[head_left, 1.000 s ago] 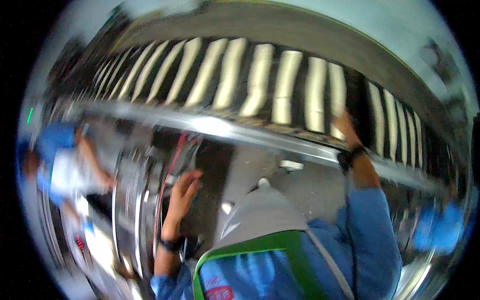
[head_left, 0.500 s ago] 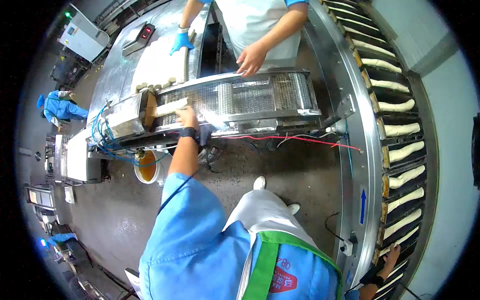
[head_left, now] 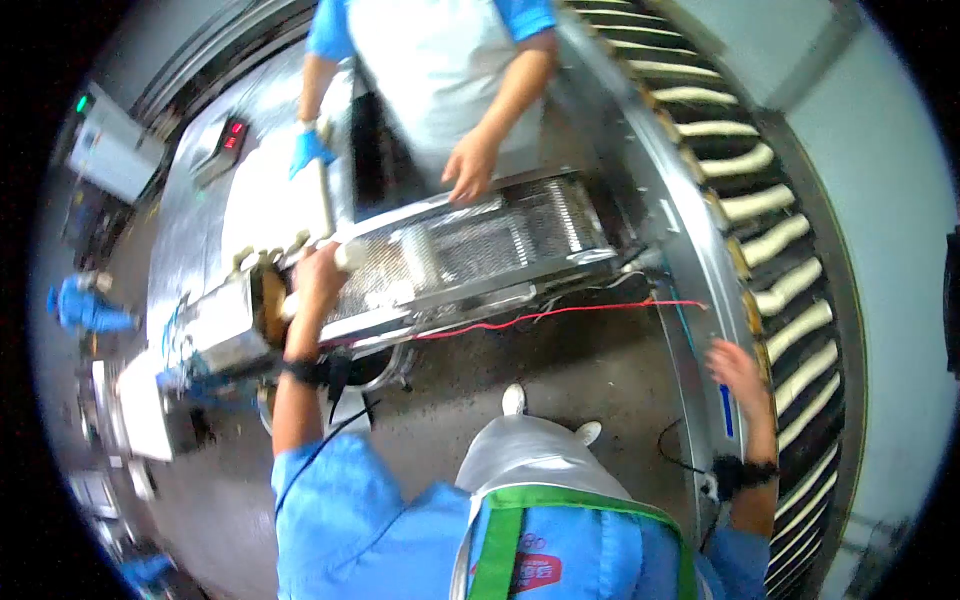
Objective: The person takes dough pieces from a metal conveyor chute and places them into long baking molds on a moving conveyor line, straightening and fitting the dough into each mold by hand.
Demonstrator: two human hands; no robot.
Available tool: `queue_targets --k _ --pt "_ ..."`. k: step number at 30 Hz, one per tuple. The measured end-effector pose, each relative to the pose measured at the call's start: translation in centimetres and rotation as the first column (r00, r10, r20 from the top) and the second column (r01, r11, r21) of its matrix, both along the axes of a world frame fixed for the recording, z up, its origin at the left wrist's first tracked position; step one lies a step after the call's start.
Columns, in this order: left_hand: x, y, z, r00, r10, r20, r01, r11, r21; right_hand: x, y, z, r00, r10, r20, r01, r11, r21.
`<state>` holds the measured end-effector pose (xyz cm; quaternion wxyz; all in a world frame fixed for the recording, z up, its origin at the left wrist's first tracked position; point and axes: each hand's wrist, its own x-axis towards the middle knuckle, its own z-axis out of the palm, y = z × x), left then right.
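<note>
My left hand (head_left: 318,274) is wrapped round a pale dough strip (head_left: 350,255) at the left end of a mesh conveyor (head_left: 470,248); one end of the strip sticks out past the fingers. My right hand (head_left: 736,370) hangs over the metal rail (head_left: 690,230) on the right, fingers apart and holding nothing. Beside it, a long line of black trays carries white dough strips (head_left: 800,328). The strip nearest my right hand lies just beyond the rail.
Across the conveyor a co-worker in a white apron (head_left: 430,80) rests a blue-gloved hand (head_left: 310,150) on a dough sheet (head_left: 270,195). A scale (head_left: 218,148) stands on the metal table. A red cable (head_left: 560,310) runs along the conveyor's near side.
My left hand has lifted and moved left with the dough strip. My right hand has come up from the lower tray line to the rail. The view has shifted slightly.
</note>
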<state>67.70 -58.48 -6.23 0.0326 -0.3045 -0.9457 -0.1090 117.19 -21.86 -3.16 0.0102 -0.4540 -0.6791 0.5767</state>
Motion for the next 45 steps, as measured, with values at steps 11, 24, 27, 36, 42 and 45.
queue_targets --k 11,24,27,36,42,45 --pt "23.4 14.8 19.0 0.582 -0.77 -0.263 0.798 0.478 0.367 -15.6 -10.5 5.6 0.649 -0.308 -0.696 -0.542 0.454 -0.707" --pt "45.3 30.5 13.4 0.022 -0.996 -0.092 0.884 -0.024 0.467 18.9 3.5 13.4 0.18 -0.324 -0.929 0.627 0.766 -0.146" --pt "45.8 30.7 10.5 0.011 -1.0 0.004 0.9 0.012 0.435 24.8 4.3 6.1 0.109 -0.587 -0.803 0.71 0.611 -0.35" --pt "44.2 25.7 5.4 0.314 -0.871 0.377 0.749 0.471 0.466 31.0 5.8 -6.5 0.19 -0.932 -0.31 0.563 0.362 -0.743" --pt "46.5 22.1 5.9 0.41 -0.841 0.352 0.733 0.534 0.421 29.7 10.5 -8.6 0.432 -0.868 -0.244 0.887 0.458 -0.06" --pt "47.0 19.4 5.3 0.451 -0.793 0.41 0.661 0.605 0.444 28.9 9.2 -9.1 0.474 -0.875 -0.095 0.872 0.451 0.192"
